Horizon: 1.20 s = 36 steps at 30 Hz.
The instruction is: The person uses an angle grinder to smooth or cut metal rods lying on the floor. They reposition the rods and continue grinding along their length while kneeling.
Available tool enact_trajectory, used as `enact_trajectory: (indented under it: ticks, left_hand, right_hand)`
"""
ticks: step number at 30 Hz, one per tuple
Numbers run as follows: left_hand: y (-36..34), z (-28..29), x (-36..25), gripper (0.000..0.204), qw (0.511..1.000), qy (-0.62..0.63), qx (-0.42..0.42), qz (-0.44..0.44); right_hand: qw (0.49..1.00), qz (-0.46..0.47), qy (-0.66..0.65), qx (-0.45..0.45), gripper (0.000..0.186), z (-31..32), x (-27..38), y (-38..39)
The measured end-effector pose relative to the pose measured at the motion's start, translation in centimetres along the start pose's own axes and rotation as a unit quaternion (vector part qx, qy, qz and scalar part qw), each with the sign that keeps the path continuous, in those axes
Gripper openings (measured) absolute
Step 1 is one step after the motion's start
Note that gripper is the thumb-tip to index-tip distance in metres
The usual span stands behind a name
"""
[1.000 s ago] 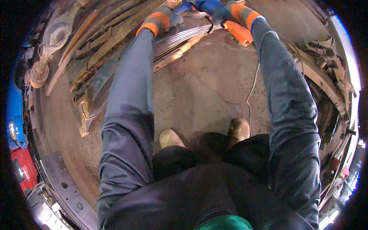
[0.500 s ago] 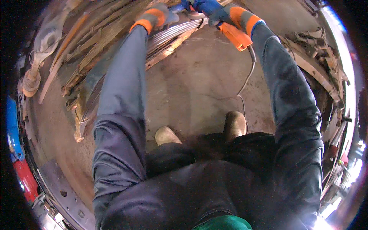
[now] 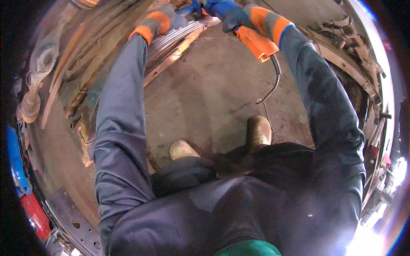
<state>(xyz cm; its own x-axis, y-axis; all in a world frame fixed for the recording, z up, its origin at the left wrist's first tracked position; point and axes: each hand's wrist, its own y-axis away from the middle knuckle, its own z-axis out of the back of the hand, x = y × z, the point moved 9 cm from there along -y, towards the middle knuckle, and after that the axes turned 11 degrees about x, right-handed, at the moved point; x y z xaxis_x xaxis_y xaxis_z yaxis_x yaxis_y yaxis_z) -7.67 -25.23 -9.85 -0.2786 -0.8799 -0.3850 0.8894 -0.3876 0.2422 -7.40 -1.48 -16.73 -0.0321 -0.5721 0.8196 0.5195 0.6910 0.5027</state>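
At the far edge of the head view I hold a corded angle grinder (image 3: 256,42) with an orange rear grip and a blue front. My right hand (image 3: 244,18), in a grey and orange striped work glove, is closed round its body. My left hand (image 3: 167,19), gloved alike, closes on the blue side handle (image 3: 188,10). The disc end is cut by the picture's top edge and partly hidden by the gloves. Just below the grinder's head lies a bundle of long metal strips (image 3: 171,37), beside a rusty flat bar (image 3: 173,55).
A black cord (image 3: 275,83) hangs from the grinder and runs past my right boot (image 3: 259,130). Rusty bars (image 3: 92,55) and a rod-like part with a round end (image 3: 31,109) lie at left. Scrap metal (image 3: 341,55) is heaped at right. A perforated dark plate (image 3: 70,213) sits lower left.
Both hands and the grinder have shifted a little to the left, and the orange grip hangs slightly lower. The cord now bends in a wider loop. Both hands keep their hold.
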Motion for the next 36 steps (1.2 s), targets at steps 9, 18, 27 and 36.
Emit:
enact_trajectory:
  ticks: [9,18,27,36]
  left_hand:
    - [-0.4,0.9,2.9,0.047,0.999,-0.019,-0.024,0.038]
    - [0.0,1.7,1.6,0.048,0.996,-0.035,-0.06,0.051]
    - [0.0,3.5,1.5,0.051,0.978,-0.094,-0.184,0.012]
    - [-4.9,0.9,3.0,0.046,0.997,0.019,-0.081,-0.003]
  right_hand:
    - [0.983,-0.039,0.041,-0.177,0.024,-2.1,8.5,6.7]
    - [0.972,-0.111,0.088,-0.189,0.031,0.4,8.2,4.9]
    - [0.953,-0.132,0.187,-0.199,0.05,-0.3,9.8,5.3]
    - [0.922,-0.177,0.213,-0.269,0.052,-0.2,9.5,5.2]
